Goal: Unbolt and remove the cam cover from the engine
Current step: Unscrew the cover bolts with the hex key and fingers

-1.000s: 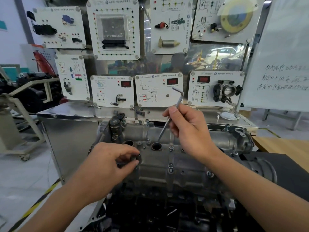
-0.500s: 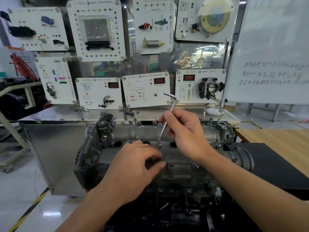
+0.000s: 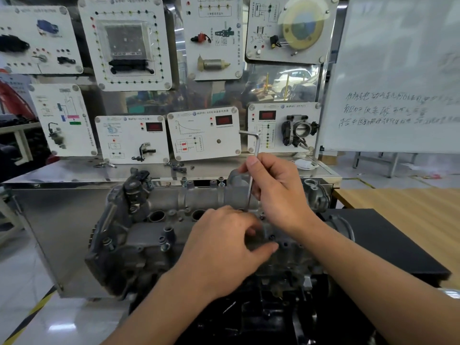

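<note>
Pinching the long shaft of an L-shaped silver steel hex key [image 3: 253, 168] between thumb and curled fingers, the right hand [image 3: 276, 195] holds the tool nearly upright. Its short arm points left at the top and its lower end reaches down to the top face of the grey cast-metal cam cover [image 3: 149, 241]; the left hand hides the exact spot where it lands. The left hand [image 3: 224, 247] lies low over the middle of the cover, with its fingers curled and the thumb stretched toward them. Blur and the fingers themselves hide whether it grips anything. The cam cover sits on top of the dark, oily engine [image 3: 273, 314] straight ahead of the person, with round wells open along its length and small bolt heads [image 3: 164, 246] standing up near its left end. Behind the engine stands a polished stainless-steel cabinet [image 3: 62, 220]. Above the cabinet hang white square training panels [image 3: 204, 133] carrying car parts, printed diagrams and small red displays. A large whiteboard with handwritten lines [image 3: 398, 83] stands to the right. Below it a pale wooden tabletop [image 3: 410, 207] meets a flat black mat [image 3: 385, 240] just beside the engine.
</note>
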The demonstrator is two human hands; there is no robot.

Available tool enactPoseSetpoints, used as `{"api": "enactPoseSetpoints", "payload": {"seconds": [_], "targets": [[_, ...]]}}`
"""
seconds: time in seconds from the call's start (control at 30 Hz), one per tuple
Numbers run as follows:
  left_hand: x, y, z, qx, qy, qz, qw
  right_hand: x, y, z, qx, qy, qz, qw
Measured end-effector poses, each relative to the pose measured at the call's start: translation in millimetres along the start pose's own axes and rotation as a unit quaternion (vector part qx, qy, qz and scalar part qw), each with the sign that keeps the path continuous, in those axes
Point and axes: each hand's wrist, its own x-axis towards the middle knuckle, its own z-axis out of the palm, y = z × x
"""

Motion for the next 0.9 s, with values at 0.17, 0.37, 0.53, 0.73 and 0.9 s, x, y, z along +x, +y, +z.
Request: {"api": "enactPoseSetpoints", "payload": {"seconds": [0.17, 0.37, 0.53, 0.73, 0.9], "targets": [[6.3, 11.8, 15.9, -0.013, 0.001, -0.002, 1.000, -4.0, 1.4, -21.8, -0.016, 0.028, 0.007, 0.999], [7.4, 11.9, 22.5, -0.061, -0.005, -0.007, 0.998, -9.3, 2.9, -38.2, -0.005, 0.030, 0.008, 0.999], [9.6, 7.6, 20.3, -0.083, -0.005, -0.013, 0.996, -6.0, 2.0, -41.9, 0.012, 0.023, 0.026, 0.999], [11.0, 13.6, 17.8, -0.056, -0.021, 0.013, 0.998, -1.6, -4.3, -50.3, 0.001, 0.026, 0.010, 1.000], [28.3, 51.7, 32.1, -0.026, -0.016, 0.089, 0.996, 3.9, -16.4, -71.0, -0.010, 0.070, 0.004, 0.998]]}}
